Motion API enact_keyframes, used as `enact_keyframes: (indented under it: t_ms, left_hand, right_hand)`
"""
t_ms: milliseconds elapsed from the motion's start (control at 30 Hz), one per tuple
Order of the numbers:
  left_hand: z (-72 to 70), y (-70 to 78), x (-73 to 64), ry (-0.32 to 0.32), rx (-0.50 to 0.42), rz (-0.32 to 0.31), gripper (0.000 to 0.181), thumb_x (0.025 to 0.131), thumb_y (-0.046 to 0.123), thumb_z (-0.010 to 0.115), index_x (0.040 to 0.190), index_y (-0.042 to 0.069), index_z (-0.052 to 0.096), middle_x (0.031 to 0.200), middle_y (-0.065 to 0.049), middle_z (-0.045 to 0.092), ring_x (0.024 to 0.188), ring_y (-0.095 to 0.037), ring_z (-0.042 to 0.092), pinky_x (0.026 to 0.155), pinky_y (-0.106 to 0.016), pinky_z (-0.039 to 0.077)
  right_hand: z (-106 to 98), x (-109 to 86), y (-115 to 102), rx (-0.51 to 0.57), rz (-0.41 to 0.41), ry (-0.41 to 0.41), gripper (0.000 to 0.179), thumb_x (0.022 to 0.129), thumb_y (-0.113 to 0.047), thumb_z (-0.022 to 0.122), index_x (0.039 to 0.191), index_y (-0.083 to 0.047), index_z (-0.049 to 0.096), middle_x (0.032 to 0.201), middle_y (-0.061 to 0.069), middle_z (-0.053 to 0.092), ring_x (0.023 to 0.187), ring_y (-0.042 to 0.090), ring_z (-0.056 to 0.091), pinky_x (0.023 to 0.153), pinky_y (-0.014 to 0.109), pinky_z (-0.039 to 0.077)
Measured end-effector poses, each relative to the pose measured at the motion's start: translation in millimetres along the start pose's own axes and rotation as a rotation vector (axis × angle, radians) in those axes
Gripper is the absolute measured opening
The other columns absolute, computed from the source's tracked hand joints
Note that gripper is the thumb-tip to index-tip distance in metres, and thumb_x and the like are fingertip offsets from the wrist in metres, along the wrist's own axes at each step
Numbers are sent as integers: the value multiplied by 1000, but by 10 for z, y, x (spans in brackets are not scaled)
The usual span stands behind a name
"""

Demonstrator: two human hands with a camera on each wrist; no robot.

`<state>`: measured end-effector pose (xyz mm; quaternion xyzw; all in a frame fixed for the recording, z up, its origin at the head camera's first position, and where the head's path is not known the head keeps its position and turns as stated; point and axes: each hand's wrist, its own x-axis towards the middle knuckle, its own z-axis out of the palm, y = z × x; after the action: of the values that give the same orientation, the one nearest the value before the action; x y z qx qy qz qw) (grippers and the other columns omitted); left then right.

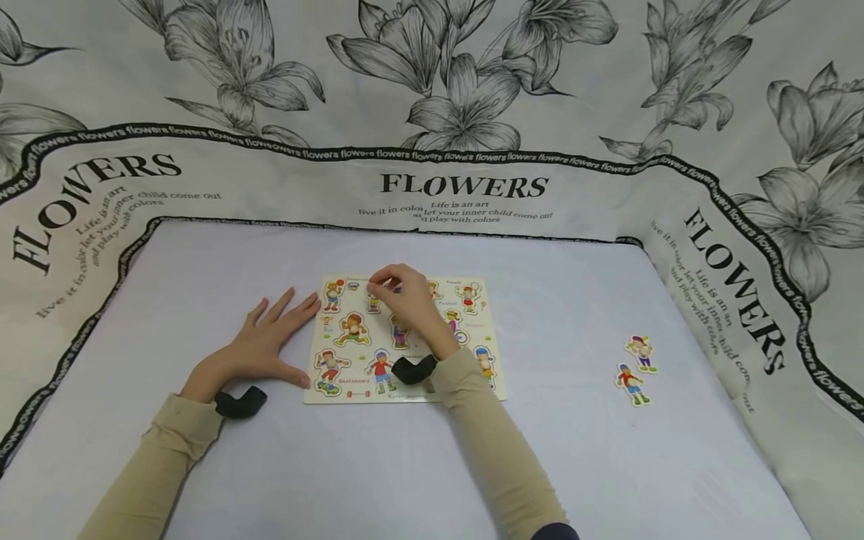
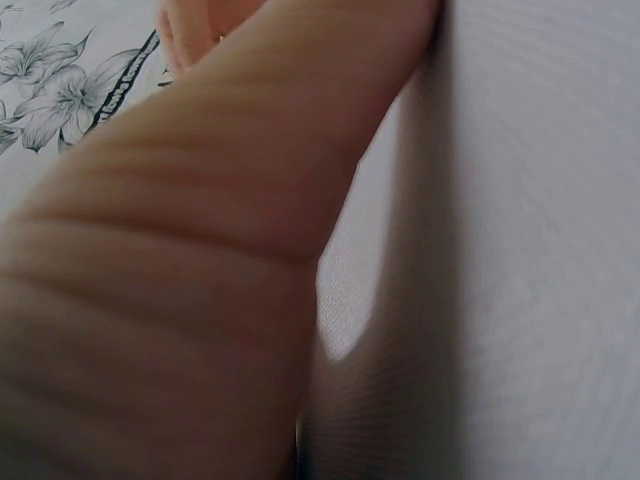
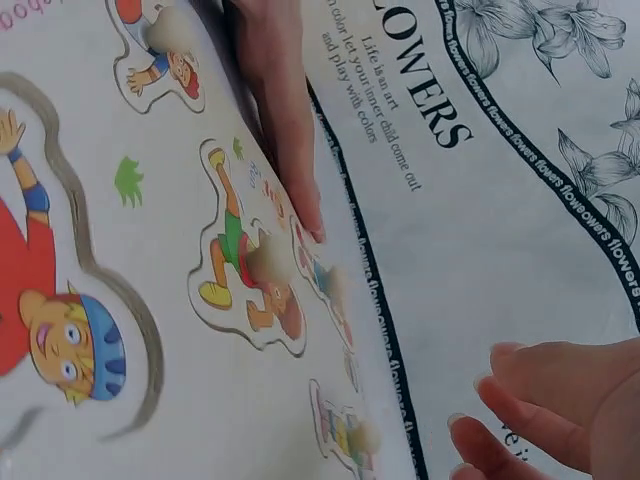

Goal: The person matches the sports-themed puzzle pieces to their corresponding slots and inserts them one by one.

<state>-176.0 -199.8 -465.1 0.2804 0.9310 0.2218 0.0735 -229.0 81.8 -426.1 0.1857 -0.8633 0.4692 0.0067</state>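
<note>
A white puzzle board [image 1: 418, 396] with colourful sports figures lies on the table. My left hand [image 1: 270, 341] is spread flat at its left side, fingertips right at the edge. Over the board's upper middle hovers my right hand [image 1: 408, 304], thumb and index finger bent near a small figure piece [image 1: 373, 303]. From the right wrist, the right hand [image 3: 560, 410] shows loosely bent fingers with nothing visible between them. Knobbed figure pieces, such as a running figure [image 3: 240, 255], sit in their recesses. A figure in a blue helmet [image 3: 75, 345] has a deep recess outline around it.
Two loose figure pieces, one in a purple outfit [image 1: 641, 354] and one in a red shirt [image 1: 631, 385], lie on the white tablecloth [image 1: 574, 300] to the right. A flower-printed cloth [image 1: 466, 187] borders the table at the back and sides.
</note>
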Motion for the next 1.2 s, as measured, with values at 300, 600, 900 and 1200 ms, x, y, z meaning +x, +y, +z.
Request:
enact_keyframes:
  t_ms: [300, 600, 900, 1200]
  left_hand:
    - [27, -28, 2, -3, 4, -8, 132, 59, 73, 79, 159, 12, 20, 166, -7, 12, 151, -35, -8, 116, -60, -10]
    - [31, -38, 16, -14, 16, -16, 133, 58, 75, 79, 160, 13, 19, 167, -7, 11, 151, -35, -8, 116, -60, -11]
    - [25, -17, 3, -17, 2, -21, 132, 59, 73, 79, 160, 13, 19, 167, -8, 11, 151, -35, -8, 116, -59, -11]
    - [31, -18, 11, -25, 5, -34, 133, 59, 74, 79, 160, 14, 17, 167, -6, 9, 151, -34, -10, 116, -59, -12]
  right_hand:
    - [-233, -95, -19, -19, 19, 21, 17, 96, -22, 67, 106, -9, 72, 110, 6, 66, 94, 23, 59, 78, 37, 49]
    - [-477, -255, 102, -56, 26, 84, 15, 95, -20, 68, 104, -8, 73, 105, 7, 67, 90, 23, 58, 75, 37, 47]
    - [-777, -496, 242, -69, 101, 120, 17, 96, -21, 68, 105, -8, 73, 108, 9, 65, 92, 25, 57, 73, 38, 47]
    - [-1190, -723, 444, -121, 168, 222, 17, 93, -18, 70, 103, -5, 73, 106, 11, 68, 93, 26, 57, 84, 44, 44]
